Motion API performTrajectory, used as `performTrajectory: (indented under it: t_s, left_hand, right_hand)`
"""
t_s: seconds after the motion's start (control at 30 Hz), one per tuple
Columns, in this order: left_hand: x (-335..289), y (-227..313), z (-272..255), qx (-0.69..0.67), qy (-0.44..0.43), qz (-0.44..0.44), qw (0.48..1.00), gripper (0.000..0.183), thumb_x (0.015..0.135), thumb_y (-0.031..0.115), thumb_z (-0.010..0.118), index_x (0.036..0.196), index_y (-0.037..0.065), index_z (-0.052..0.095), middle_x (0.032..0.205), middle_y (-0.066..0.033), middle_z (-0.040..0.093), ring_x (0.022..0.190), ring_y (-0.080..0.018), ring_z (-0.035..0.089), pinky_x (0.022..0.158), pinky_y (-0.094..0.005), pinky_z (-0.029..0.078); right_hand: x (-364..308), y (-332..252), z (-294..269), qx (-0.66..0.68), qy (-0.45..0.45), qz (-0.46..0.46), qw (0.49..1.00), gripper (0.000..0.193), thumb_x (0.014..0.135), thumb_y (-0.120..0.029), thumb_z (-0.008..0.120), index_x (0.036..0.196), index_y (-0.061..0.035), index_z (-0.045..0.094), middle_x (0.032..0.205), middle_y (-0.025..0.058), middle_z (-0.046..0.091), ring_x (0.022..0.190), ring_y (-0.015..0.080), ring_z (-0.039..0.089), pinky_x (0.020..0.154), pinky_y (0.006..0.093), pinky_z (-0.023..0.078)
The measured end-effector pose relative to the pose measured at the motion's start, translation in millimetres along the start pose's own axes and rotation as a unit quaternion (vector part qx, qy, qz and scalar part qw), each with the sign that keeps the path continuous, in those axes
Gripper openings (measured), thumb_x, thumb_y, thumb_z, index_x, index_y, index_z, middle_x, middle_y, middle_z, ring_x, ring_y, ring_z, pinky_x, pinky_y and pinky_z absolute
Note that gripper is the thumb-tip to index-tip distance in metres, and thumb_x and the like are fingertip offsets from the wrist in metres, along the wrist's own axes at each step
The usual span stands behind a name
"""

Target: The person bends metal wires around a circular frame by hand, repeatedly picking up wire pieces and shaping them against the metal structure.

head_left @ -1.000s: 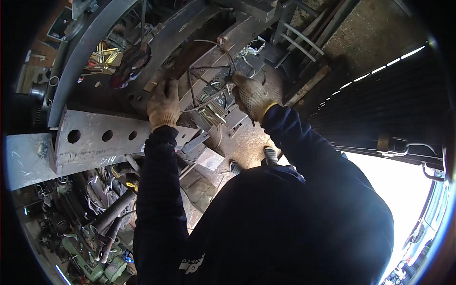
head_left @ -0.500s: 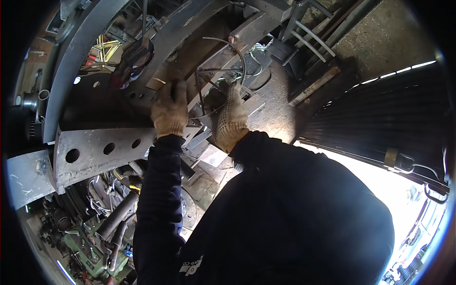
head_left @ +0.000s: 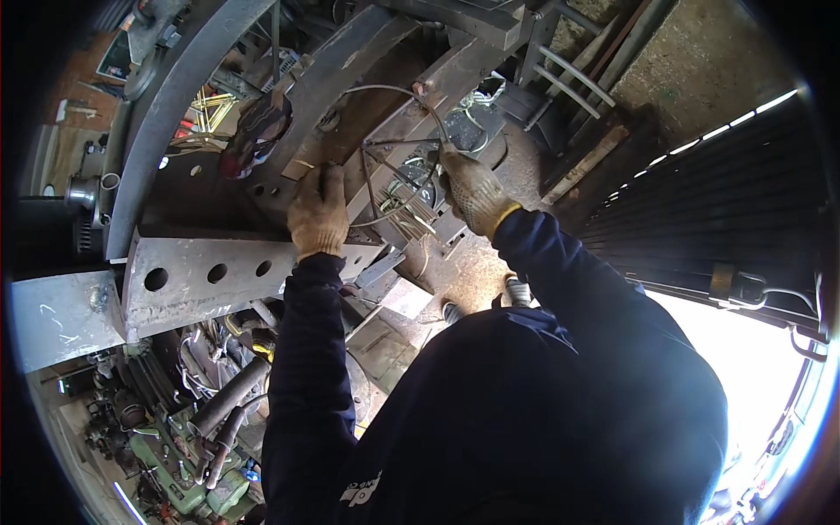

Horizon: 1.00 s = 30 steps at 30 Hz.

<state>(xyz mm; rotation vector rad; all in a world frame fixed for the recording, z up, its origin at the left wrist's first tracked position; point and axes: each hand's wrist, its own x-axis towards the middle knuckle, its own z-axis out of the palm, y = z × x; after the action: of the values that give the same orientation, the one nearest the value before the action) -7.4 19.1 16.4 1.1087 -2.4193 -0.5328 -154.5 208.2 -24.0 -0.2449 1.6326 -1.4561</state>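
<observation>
Head cam: your R hand (head_left: 474,192), gloved, is closed on the lower end of a thin curved rod (head_left: 437,115) (rod or cable, can't tell), approx. centre of view, just R of the steelwork. The rod arcs up & over to the L from your fingers. Thin struts (head_left: 367,179) stand just L of that hand, under the arc; can't tell if they're joined to it.

Your L hand (head_left: 319,214), also gloved, is back-up w/ fingers pointing away from you, on or just over the dark steel by a small pale strip (head_left: 304,164). Fingertips are partly hidden, so can't tell if it's gripping anything or just resting.

Holed plate (head_left: 241,273) w/ round holes runs out L from below your L wrist. Big curved beam (head_left: 166,131) sweeps up on the far L; yellow rods (head_left: 210,112) lie just R of it, w/ a dark bundle (head_left: 254,144) nearby, material unclear. Straight steel bar (head_left: 477,66) slants up to the R, btwn your hands & beyond.

Lower L: grey pipe (head_left: 232,398) & green machine (head_left: 171,472), well apart from your hands. On the R: wooden strip (head_left: 586,166) near the dark ribbed shutter (head_left: 717,192), bright gap below it. Your shoes (head_left: 518,290) show btwn your forearms.
</observation>
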Motion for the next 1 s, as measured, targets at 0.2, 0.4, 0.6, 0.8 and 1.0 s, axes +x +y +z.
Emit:
performTrajectory:
  t_s: [0.2,0.4,0.6,0.8,1.0]
  left_hand:
    - [1,0,0,0.012,-0.004,0.02,1.0,0.041,0.095,0.042,0.054,0.107,0.007,0.07,0.108,-0.0191,0.069,0.102,-0.039,0.064,0.09,-0.0459,0.05]
    - [1,0,-1,-0.009,0.001,0.023,1.0,0.04,0.095,0.041,0.055,0.105,0.006,0.07,0.107,-0.0191,0.07,0.102,-0.0391,0.064,0.091,-0.0462,0.049]
    - [5,-1,4,0.003,0.0,0.04,0.999,0.038,0.093,0.039,0.057,0.103,0.005,0.071,0.104,-0.019,0.07,0.098,-0.0382,0.066,0.089,-0.0457,0.05]
    - [5,0,3,-0.017,-0.006,0.069,0.997,0.037,0.092,0.038,0.059,0.1,0.005,0.071,0.103,-0.0186,0.071,0.097,-0.0385,0.066,0.089,-0.0452,0.05]
    - [2,5,-1,0.0,0.012,0.031,0.999,0.039,0.093,0.041,0.056,0.103,0.007,0.071,0.105,-0.0178,0.071,0.1,-0.0379,0.065,0.09,-0.0451,0.05]
  right_hand:
    - [-15,-8,8,0.132,-0.007,0.026,0.991,0.045,0.102,-0.05,0.049,0.126,-0.015,0.062,0.073,-0.0035,0.046,0.05,0.0069,0.038,0.041,0.0232,0.031]
    - [-15,-6,7,0.174,-0.024,0.032,0.984,0.047,0.1,-0.053,0.051,0.121,-0.0134,0.063,0.075,-0.0027,0.049,0.053,0.0083,0.044,0.046,0.0232,0.038]
    - [-7,-7,52,0.489,0.145,0.023,0.86,0.044,0.097,-0.054,0.058,0.108,-0.0107,0.059,0.089,0.0054,0.057,0.079,0.016,0.056,0.07,0.0288,0.051]
    - [-5,-17,77,0.513,0.178,0.067,0.837,0.053,0.094,-0.055,0.061,0.118,-0.0082,0.059,0.092,0.0044,0.056,0.084,0.0184,0.056,0.076,0.0351,0.049]
    - [-8,-6,47,0.33,0.126,-0.005,0.935,0.041,0.103,-0.048,0.047,0.108,-0.0139,0.068,0.068,-0.0036,0.045,0.051,0.0097,0.04,0.044,0.0269,0.036]
